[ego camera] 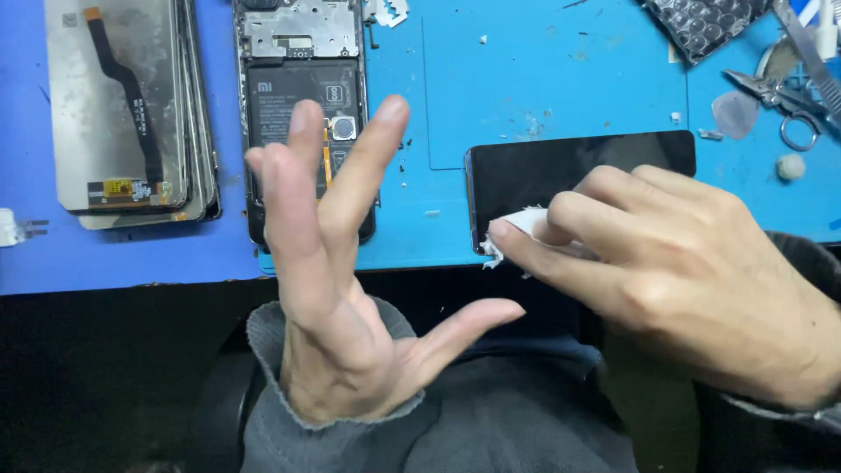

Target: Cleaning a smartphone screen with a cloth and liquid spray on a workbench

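My left hand (pixel 337 280) is raised above the table's front edge, fingers spread apart and holding nothing. It partly covers an opened phone body (pixel 302 70) with its black battery and camera exposed. My right hand (pixel 666 271) pinches a small white wad of tissue (pixel 526 223) and presses it on the near left corner of a black phone screen (pixel 569 171) lying flat on the blue mat (pixel 543 79).
A stack of detached display panels (pixel 123 105) with a black flex cable lies at the far left. Scissors (pixel 784 105), tweezers, a grey pick and bubble wrap (pixel 705 26) sit at the far right. Small white crumbs dot the mat.
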